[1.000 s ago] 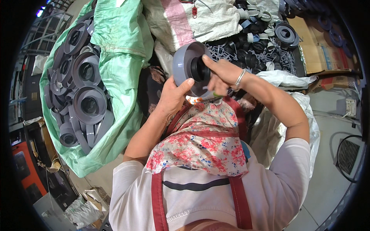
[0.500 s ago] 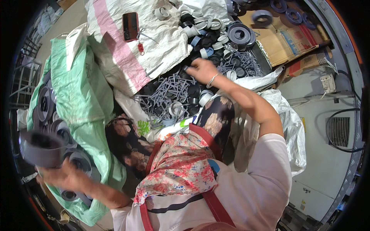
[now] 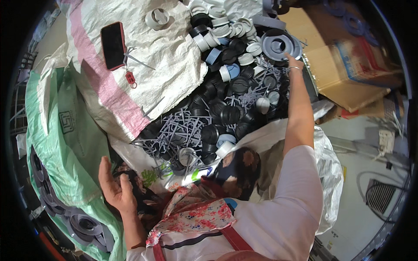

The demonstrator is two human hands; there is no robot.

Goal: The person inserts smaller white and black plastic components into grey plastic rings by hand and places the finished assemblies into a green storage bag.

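My left hand (image 3: 118, 191) is raised beside the green sack (image 3: 82, 117), its fingers apart and nothing in it. My right arm stretches far forward, and my right hand (image 3: 294, 64) grips the near rim of a large grey round plastic fitting (image 3: 272, 47). A finger lies over the fitting's edge; the other fingers are partly hidden. This fitting rests at the far right of a pile of black caps (image 3: 230, 114), white threaded caps (image 3: 221, 30) and thin grey plastic offcuts (image 3: 183, 130). Inside the green sack lie several dark grey ring fittings (image 3: 85, 224).
A white woven sack (image 3: 170, 56) with a pink stripe covers the pile's left side. On it lie a phone (image 3: 113, 45), a red key tag (image 3: 130, 79) and a white ring (image 3: 157, 18). An open cardboard box (image 3: 344, 82) stands at the far right, beside a pale machine cabinet (image 3: 348, 174).
The grey ring fitting at my left hand is gone from it, and that hand has moved right, away from the sack's mouth. My right hand has gone from the caps to the large fitting.
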